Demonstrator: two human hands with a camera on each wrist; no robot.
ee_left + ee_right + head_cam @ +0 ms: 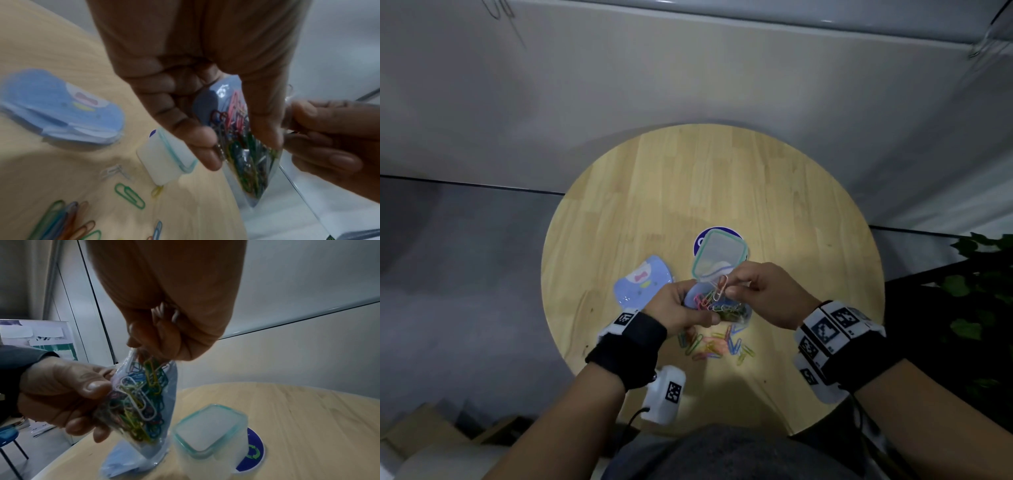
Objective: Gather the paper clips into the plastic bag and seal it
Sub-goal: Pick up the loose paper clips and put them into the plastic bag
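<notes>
Wooden round table (774, 192) is filling the middle of the head view, where the left hand (681, 308) is gripping the plastic bag (722, 305) and the right hand (763, 291) is pinching paper clips (720, 286) at its mouth; loose clips (715, 346) are lying below. Left wrist view: fingers (197, 142) are curling round the bag at centre right. Right wrist view: the right hand's fingertips (144, 335) are pinching closed at the bag's top, left of a teal-rimmed container (209, 431).
</notes>
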